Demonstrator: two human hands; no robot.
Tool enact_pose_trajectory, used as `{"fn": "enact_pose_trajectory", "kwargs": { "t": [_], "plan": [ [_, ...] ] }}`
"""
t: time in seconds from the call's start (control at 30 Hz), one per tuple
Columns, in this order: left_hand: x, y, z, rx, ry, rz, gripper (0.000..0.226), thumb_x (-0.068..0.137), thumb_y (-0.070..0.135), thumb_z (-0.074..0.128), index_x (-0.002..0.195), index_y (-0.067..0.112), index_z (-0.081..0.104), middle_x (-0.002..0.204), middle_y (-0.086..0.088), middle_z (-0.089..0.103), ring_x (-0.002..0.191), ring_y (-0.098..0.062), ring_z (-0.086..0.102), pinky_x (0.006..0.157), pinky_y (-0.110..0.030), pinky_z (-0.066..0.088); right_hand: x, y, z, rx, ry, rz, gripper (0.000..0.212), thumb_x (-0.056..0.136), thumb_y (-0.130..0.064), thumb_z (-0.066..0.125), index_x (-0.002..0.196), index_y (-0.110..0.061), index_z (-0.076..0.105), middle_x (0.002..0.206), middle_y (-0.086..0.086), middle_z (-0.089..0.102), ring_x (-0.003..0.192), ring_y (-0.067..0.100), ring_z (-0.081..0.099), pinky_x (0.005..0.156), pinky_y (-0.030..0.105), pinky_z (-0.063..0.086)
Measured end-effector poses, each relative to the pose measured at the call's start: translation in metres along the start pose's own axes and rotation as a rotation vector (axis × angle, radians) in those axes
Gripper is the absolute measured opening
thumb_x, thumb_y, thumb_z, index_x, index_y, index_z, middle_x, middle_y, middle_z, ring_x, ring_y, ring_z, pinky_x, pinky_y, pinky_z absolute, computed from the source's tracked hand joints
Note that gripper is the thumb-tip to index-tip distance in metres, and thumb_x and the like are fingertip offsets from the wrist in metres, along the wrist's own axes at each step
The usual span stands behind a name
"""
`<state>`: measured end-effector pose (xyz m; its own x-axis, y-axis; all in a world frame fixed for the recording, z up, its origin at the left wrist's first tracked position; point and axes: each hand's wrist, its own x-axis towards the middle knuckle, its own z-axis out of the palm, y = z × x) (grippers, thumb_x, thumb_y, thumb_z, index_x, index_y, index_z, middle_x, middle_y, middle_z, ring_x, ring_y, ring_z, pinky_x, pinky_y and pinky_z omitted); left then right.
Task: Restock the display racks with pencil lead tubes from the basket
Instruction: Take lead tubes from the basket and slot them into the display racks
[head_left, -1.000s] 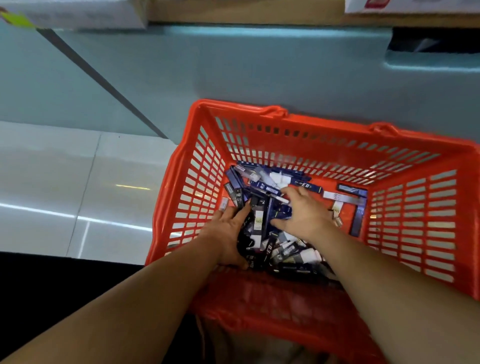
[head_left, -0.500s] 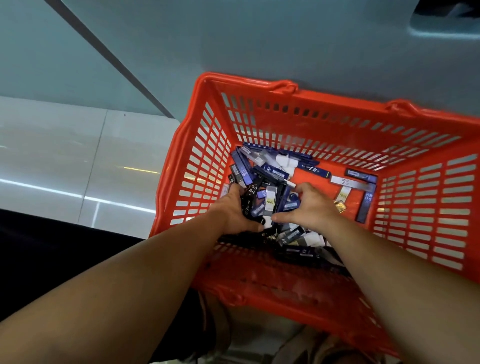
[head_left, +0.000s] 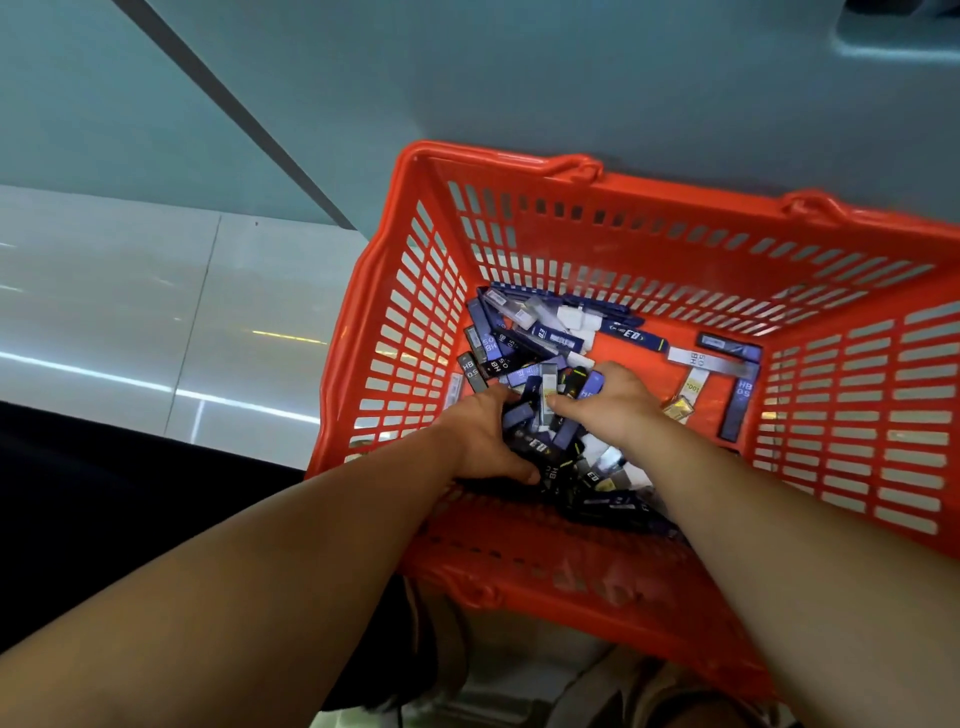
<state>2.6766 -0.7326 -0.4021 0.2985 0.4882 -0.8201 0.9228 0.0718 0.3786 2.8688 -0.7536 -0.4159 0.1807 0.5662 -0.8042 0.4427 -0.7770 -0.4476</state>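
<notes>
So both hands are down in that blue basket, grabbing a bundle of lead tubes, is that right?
Not quite: the head view shows the basket is orange-red, not blue. The rest holds: the left hand and right hand are both down in it, gripping a bundle of lead tubes between them.

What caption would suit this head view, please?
Left hand and right hand clasp pencil lead tubes inside an orange basket.

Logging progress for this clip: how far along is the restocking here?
Done: nothing visible; no display rack in view. In hand: the left hand and right hand, both inside the orange basket, grip a bunch of lead tubes between them. Left: lifting it out and racking it, plus the loose tubes across the basket floor.
</notes>
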Motion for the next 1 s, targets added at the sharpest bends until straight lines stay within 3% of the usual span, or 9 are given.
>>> {"fn": "enact_pose_trajectory", "kwargs": {
  "t": [0.13,0.23,0.33,0.53,0.63,0.77,0.83,0.9,1.0],
  "plan": [
    [0.002,0.004,0.000,-0.106,-0.001,-0.014,0.083,0.067,0.048,0.092,0.135,0.025,0.050,0.124,0.003,0.065,0.111,-0.020,0.065,0.098,-0.039,0.056,0.006,0.000,-0.006,0.153,0.007,0.004,0.083,0.082,-0.029,0.088,0.151,-0.013,0.045,0.149,0.007,0.050,0.125,0.029,0.053,0.099,0.036,0.044],
    [0.001,0.011,0.001,-0.111,-0.051,-0.016,0.067,0.080,0.047,0.085,0.132,0.025,0.050,0.120,0.003,0.063,0.106,-0.021,0.067,0.095,-0.037,0.057,0.004,-0.001,-0.010,0.328,-0.002,0.035,0.054,0.085,-0.013,0.084,0.133,-0.009,0.059,0.130,0.007,0.060,0.103,0.022,0.054,0.088,0.032,0.041],
    [0.002,0.013,0.003,-0.099,-0.060,-0.011,0.068,0.083,0.051,0.082,0.136,0.024,0.051,0.124,0.000,0.063,0.106,-0.022,0.066,0.095,-0.038,0.057,0.005,0.002,-0.009,0.338,-0.068,0.045,0.029,0.091,-0.013,0.078,0.116,-0.014,0.065,0.112,0.005,0.063,0.086,0.015,0.054,0.080,0.027,0.042],
    [0.004,0.020,0.005,-0.345,-0.030,-0.034,0.032,0.095,0.043,0.072,0.119,0.026,0.059,0.098,0.002,0.068,0.074,-0.014,0.064,0.065,-0.029,0.052,0.004,0.001,-0.008,0.407,-0.177,0.068,0.035,0.088,-0.042,0.079,0.117,-0.025,0.069,0.100,-0.014,0.064,0.111,0.017,0.053,0.093,0.034,0.033],
    [0.005,0.024,0.004,-0.466,0.022,-0.040,0.034,0.098,0.039,0.069,0.125,0.020,0.063,0.096,0.003,0.069,0.083,-0.014,0.067,0.076,-0.030,0.056,0.002,0.000,-0.009,0.407,-0.211,0.059,0.057,0.079,-0.048,0.085,0.128,-0.027,0.066,0.125,-0.009,0.064,0.123,0.018,0.052,0.097,0.036,0.034],
    [0.004,0.029,0.006,-0.533,0.019,-0.037,0.043,0.097,0.043,0.069,0.135,0.026,0.059,0.113,0.005,0.070,0.100,-0.015,0.068,0.092,-0.039,0.059,0.000,-0.001,-0.009,0.441,-0.195,0.056,0.088,0.081,-0.046,0.085,0.154,-0.022,0.042,0.155,-0.003,0.047,0.142,0.024,0.042,0.110,0.042,0.033],
    [0.003,0.032,0.006,-0.591,0.022,-0.013,0.051,0.096,0.042,0.071,0.141,0.029,0.053,0.120,0.009,0.067,0.104,-0.012,0.066,0.092,-0.035,0.057,-0.003,-0.005,-0.011,0.461,-0.215,0.080,0.081,0.086,-0.044,0.081,0.153,-0.020,0.042,0.152,-0.005,0.047,0.142,0.025,0.041,0.112,0.043,0.031],
    [0.003,0.035,0.006,-0.628,0.032,0.001,0.056,0.094,0.040,0.073,0.144,0.027,0.051,0.122,0.010,0.065,0.105,-0.010,0.065,0.089,-0.029,0.054,-0.004,-0.008,-0.012,0.462,-0.233,0.088,0.064,0.088,-0.047,0.077,0.142,-0.022,0.053,0.143,-0.006,0.053,0.125,0.022,0.048,0.101,0.041,0.035],
    [0.004,0.039,0.006,-0.659,0.055,-0.010,0.059,0.090,0.044,0.077,0.141,0.023,0.053,0.120,0.008,0.068,0.103,-0.015,0.069,0.091,-0.032,0.057,-0.003,-0.010,-0.011,0.433,-0.232,0.107,0.068,0.086,-0.060,0.072,0.140,-0.022,0.056,0.142,-0.001,0.054,0.119,0.022,0.046,0.099,0.041,0.034]
  ]
}}
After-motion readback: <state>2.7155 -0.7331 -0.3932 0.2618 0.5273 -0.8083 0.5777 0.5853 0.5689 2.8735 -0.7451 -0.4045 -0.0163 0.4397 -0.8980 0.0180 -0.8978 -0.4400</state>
